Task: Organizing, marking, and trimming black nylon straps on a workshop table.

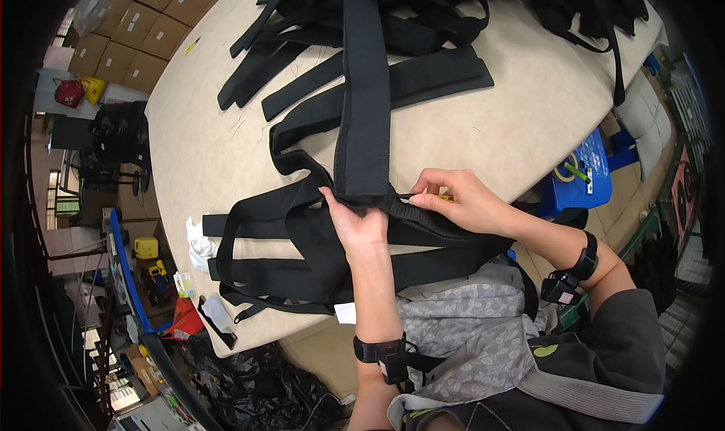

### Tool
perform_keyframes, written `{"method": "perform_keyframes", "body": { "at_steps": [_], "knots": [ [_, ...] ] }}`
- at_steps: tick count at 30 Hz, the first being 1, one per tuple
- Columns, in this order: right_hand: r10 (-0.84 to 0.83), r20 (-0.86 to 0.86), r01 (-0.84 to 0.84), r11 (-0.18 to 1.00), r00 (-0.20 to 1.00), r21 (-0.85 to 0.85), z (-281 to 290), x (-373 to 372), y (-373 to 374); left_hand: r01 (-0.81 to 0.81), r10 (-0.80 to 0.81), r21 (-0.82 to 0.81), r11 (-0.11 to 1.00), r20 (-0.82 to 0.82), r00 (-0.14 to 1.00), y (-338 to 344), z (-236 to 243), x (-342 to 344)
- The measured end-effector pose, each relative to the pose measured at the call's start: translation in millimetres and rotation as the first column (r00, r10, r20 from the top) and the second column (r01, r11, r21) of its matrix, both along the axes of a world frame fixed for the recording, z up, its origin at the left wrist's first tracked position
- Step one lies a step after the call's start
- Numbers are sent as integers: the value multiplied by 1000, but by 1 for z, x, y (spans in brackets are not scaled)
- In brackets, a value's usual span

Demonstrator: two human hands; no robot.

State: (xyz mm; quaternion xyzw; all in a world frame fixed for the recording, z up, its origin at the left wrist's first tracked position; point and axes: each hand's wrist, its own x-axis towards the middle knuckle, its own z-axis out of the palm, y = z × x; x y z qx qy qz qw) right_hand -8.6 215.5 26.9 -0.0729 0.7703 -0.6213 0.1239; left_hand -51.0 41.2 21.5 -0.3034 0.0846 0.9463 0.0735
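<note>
A wide black webbing strap (364,91) runs down the middle of the table toward me, and its near end lies at my left hand (361,227). That hand is closed around the strap from below, palm up, with the thumb at its left edge. Just to the right, my right hand (457,198) pinches a thin black strand (405,196) between thumb and fingertips, close to the strap's edge. A small bit of yellow shows under its curled fingers; what it belongs to is hidden. More black straps (302,268) lie looped beneath both hands and across my lap.
Black straps (445,76) are heaped over the far part of the pale table (196,129). A blue stool (581,182) with a tape roll stands at the right. White crumpled paper (199,244) and a phone-like dark object (217,321) lie near the left edge. Cartons (140,27) are stacked behind.
</note>
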Motion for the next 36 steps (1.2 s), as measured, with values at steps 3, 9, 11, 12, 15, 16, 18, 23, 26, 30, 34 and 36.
{"method": "perform_keyframes", "body": {
  "at_steps": [3, 9, 11, 12, 15, 16, 18, 23, 26, 30, 34, 36],
  "knots": [
    [5, -3, -5, 1000, 1000, -17, -1, 0, 3, -7, 9, -53, 999, 35, 999, 3, 1, -3],
    [-107, -4, 107, 994, 994, -16, 8, -8, 25, 53, -52, -193, 980, 13, 999, 6, 12, 3],
    [-49, -131, 56, 997, 990, 54, 25, -12, 33, 174, -231, -247, 953, -221, 948, 1, 9, 11],
    [0, -424, 109, 966, 906, 233, 30, -17, 34, 212, -275, -277, 937, -215, 937, 1, 9, 16],
    [192, -638, 145, 888, 746, 436, 48, -27, 31, 259, -319, -299, 919, -173, 932, 0, 8, 28],
    [294, -685, 111, 870, 667, 481, 43, -35, 30, 265, -331, -305, 915, -187, 925, 1, 10, 30],
    [406, -727, 82, 842, 554, 533, 39, -47, 25, 255, -334, -330, 909, -209, 919, 2, 20, 35],
    [425, -760, -55, 886, 492, 460, 50, -63, 21, 269, -348, -339, 902, -199, 916, -13, 15, 47],
    [128, -700, -21, 987, 702, 159, 50, -52, 8, 230, -382, -454, 861, -277, 882, -11, 28, 54],
    [-437, -20, 339, 723, 899, -602, 75, -63, 46, 95, -405, -620, 779, -382, 831, -3, 21, 67],
    [-676, 136, 504, 384, 724, -774, 72, -109, 225, 227, -588, -765, 603, -233, 774, -9, 26, 75],
    [-912, 184, 724, 156, 367, -672, 74, -113, 326, 223, -628, -825, 519, -191, 755, -18, 29, 77]
  ]
}}
